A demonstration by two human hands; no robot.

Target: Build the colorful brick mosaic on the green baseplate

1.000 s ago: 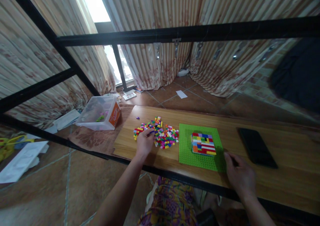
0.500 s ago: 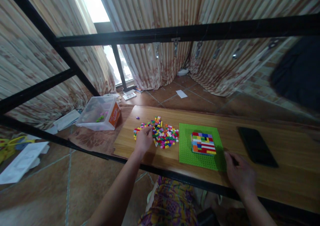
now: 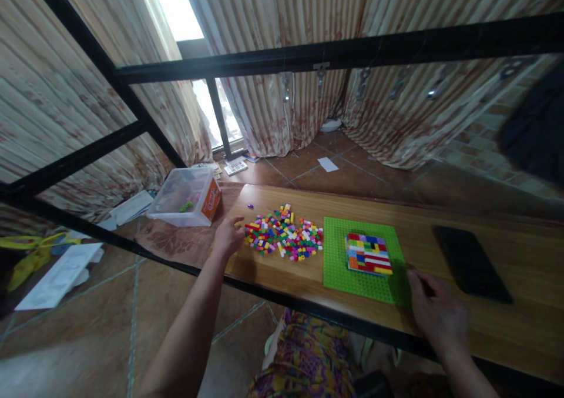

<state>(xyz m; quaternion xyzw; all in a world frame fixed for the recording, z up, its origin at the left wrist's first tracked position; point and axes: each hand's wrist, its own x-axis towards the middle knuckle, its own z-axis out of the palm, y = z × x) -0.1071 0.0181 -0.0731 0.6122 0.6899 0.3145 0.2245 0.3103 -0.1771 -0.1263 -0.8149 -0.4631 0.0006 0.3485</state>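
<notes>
My left hand point(image 3: 230, 236) is at the left edge of a loose pile of small coloured building bricks point(image 3: 291, 236). Its fingers are apart near a long red brick point(image 3: 252, 226), and nothing shows in them. My right hand point(image 3: 440, 310) lies curled on the table beside the right edge of a green baseplate point(image 3: 335, 274). Its fingers are closed, and whatever they may hold is hidden. On the baseplate stands a rectangular block of bricks point(image 3: 368, 254) in mixed colours, with red and white rows at its lower right.
A black phone point(image 3: 471, 263) lies on the wooden table point(image 3: 304, 198) to the right. One purple piece point(image 3: 250, 206) sits apart behind the pile. Left of the table stands a clear plastic box point(image 3: 183, 201) with an orange label. A black metal rail point(image 3: 264, 63) crosses beyond the table.
My left hand has moved left from over the brick pile to its left edge, and its fingers have spread. The right hand stays beside the baseplate. The view has shifted slightly.
</notes>
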